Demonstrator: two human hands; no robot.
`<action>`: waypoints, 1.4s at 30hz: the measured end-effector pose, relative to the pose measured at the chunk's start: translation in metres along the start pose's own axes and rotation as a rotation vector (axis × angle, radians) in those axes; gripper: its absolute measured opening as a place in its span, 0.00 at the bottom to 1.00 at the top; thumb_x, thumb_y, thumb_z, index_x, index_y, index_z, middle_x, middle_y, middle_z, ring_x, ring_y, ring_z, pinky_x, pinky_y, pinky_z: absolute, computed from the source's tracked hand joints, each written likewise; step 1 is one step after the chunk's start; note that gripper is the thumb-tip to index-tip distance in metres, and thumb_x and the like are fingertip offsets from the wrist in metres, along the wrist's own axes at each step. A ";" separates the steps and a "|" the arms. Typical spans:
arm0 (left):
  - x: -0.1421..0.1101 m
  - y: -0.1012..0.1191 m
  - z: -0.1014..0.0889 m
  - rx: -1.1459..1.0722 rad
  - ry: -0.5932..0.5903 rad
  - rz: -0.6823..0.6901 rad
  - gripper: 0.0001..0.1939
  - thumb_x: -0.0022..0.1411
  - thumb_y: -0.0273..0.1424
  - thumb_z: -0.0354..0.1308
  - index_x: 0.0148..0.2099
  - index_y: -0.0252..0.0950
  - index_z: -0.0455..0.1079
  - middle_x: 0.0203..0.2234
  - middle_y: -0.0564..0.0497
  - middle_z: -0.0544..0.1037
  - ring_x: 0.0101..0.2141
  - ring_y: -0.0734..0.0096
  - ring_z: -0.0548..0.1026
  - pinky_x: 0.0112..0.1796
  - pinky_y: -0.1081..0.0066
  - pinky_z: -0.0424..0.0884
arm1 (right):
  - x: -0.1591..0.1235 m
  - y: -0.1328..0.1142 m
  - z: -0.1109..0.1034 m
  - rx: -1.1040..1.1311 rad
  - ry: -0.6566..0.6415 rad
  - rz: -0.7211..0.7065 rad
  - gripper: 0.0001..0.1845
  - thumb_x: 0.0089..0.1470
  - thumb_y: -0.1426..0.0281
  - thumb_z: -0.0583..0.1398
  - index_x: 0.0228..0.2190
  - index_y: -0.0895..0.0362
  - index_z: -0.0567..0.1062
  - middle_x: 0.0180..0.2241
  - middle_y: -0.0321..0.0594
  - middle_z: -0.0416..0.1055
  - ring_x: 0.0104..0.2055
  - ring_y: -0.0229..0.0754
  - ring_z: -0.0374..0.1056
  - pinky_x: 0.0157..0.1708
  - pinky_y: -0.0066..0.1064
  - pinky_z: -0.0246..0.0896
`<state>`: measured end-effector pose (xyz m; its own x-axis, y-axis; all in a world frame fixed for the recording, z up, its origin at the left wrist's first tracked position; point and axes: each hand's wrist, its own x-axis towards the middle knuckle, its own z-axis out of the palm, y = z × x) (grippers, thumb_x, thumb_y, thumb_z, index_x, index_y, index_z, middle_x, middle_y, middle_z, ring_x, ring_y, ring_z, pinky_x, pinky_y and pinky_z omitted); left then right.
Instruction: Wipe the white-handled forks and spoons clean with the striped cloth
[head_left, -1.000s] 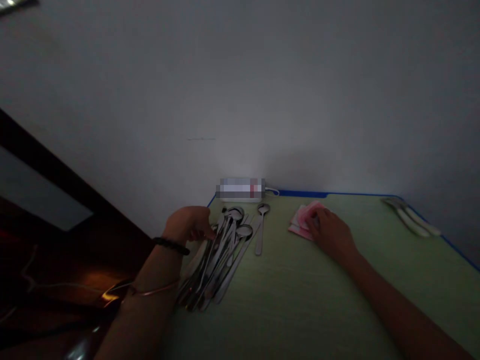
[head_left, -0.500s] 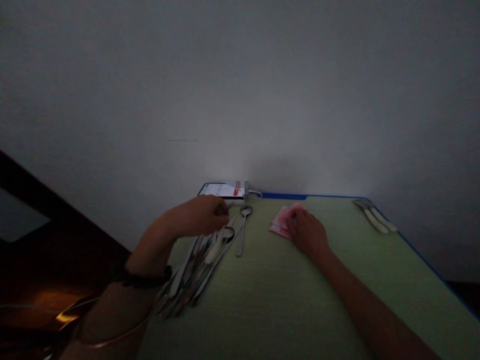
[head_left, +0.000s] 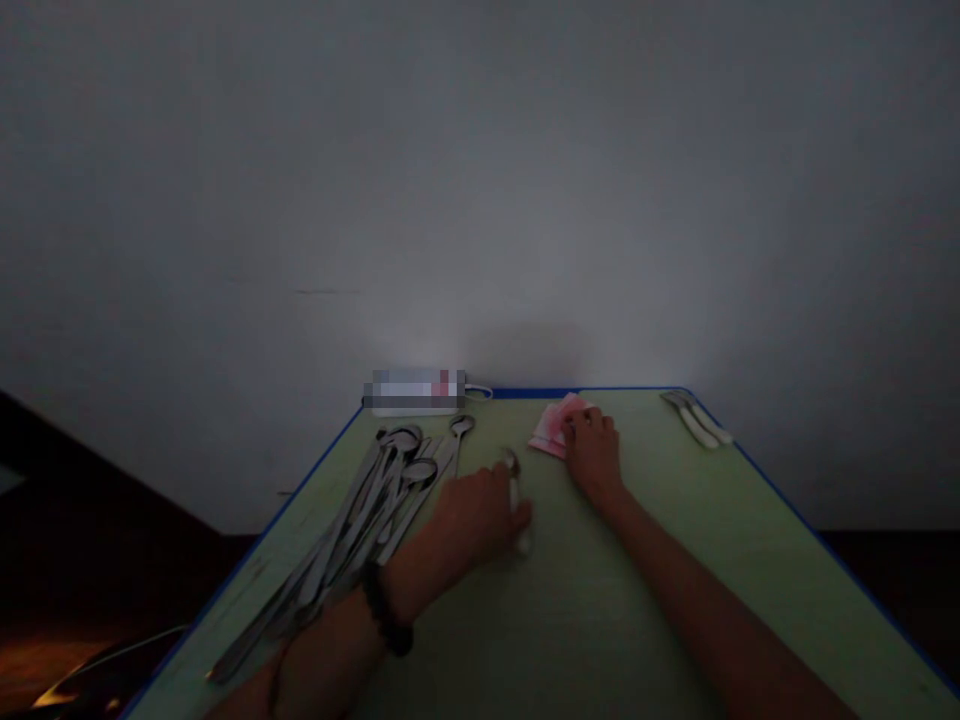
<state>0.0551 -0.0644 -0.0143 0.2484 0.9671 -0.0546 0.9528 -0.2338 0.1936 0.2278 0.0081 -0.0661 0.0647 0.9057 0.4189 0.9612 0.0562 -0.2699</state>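
Note:
My left hand (head_left: 476, 510) is over the middle of the table, closed on a small spoon (head_left: 512, 463) with a pale handle. The spoon's bowl points away from me, and the handle's end is blurred. My right hand (head_left: 595, 455) has its fingers bent onto a folded pink-and-white cloth (head_left: 549, 432), pinching its right side; whether it is fabric or paper is hard to tell in the dim light. To the left of my left hand lies a heap of metal cutlery (head_left: 360, 520), mostly spoons and long handles. One spoon (head_left: 461, 427) lies at the heap's right edge.
A phone (head_left: 416, 398), partly pixelated, rests against the wall at the table's back left, with a white cable (head_left: 480, 390). Two pale-handled pieces of cutlery (head_left: 697, 420), seemingly forks, lie at the back right. The green table (head_left: 645, 620) has a blue edge and meets the wall (head_left: 480, 200).
My left hand has moved right and towards me from above the cutlery heap, now carrying a spoon. My right hand stays at the pink cloth. The view has shifted slightly.

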 end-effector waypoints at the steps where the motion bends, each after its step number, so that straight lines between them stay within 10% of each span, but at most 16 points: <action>1: -0.002 0.003 0.001 -0.025 -0.013 0.011 0.21 0.54 0.40 0.52 0.44 0.29 0.66 0.35 0.32 0.76 0.36 0.45 0.75 0.36 0.55 0.65 | -0.002 0.000 -0.001 0.000 -0.008 -0.023 0.17 0.58 0.64 0.45 0.40 0.58 0.69 0.42 0.50 0.65 0.44 0.48 0.58 0.40 0.37 0.51; 10: 0.015 0.009 0.020 -0.578 -0.054 0.036 0.14 0.62 0.38 0.41 0.37 0.35 0.63 0.25 0.45 0.77 0.28 0.63 0.76 0.29 0.69 0.67 | -0.011 0.009 -0.007 0.065 0.020 -0.129 0.15 0.55 0.63 0.48 0.31 0.60 0.69 0.35 0.49 0.67 0.41 0.47 0.58 0.43 0.38 0.51; 20: 0.014 0.005 0.036 -1.207 -0.008 0.006 0.12 0.63 0.38 0.39 0.43 0.38 0.55 0.20 0.60 0.63 0.14 0.79 0.63 0.14 0.80 0.57 | -0.001 0.025 -0.011 0.994 0.048 0.206 0.15 0.54 0.57 0.48 0.31 0.56 0.65 0.28 0.36 0.66 0.30 0.39 0.61 0.31 0.30 0.58; 25: 0.017 0.001 0.033 -1.276 0.001 0.015 0.15 0.61 0.41 0.45 0.48 0.42 0.55 0.25 0.58 0.67 0.14 0.83 0.61 0.13 0.82 0.55 | 0.007 0.028 -0.012 1.639 -0.315 0.274 0.10 0.50 0.63 0.53 0.34 0.54 0.65 0.32 0.37 0.69 0.33 0.41 0.66 0.33 0.33 0.62; 29: 0.016 0.000 0.028 -1.248 -0.089 -0.019 0.16 0.60 0.42 0.47 0.47 0.40 0.58 0.21 0.59 0.66 0.12 0.82 0.60 0.12 0.82 0.55 | 0.006 0.028 -0.021 1.716 -0.552 0.190 0.17 0.50 0.63 0.50 0.42 0.56 0.65 0.37 0.42 0.71 0.39 0.44 0.68 0.38 0.37 0.62; 42: 0.014 0.001 0.023 -1.215 -0.009 -0.072 0.24 0.61 0.39 0.43 0.58 0.41 0.56 0.17 0.59 0.60 0.16 0.77 0.57 0.17 0.78 0.53 | 0.014 0.034 -0.019 1.971 -0.390 0.327 0.15 0.53 0.62 0.49 0.40 0.55 0.67 0.40 0.40 0.72 0.45 0.44 0.67 0.43 0.40 0.62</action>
<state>0.0634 -0.0532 -0.0371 0.2075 0.9722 -0.1084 0.1815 0.0706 0.9808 0.2662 0.0147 -0.0529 -0.1674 0.9833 0.0709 -0.6268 -0.0506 -0.7775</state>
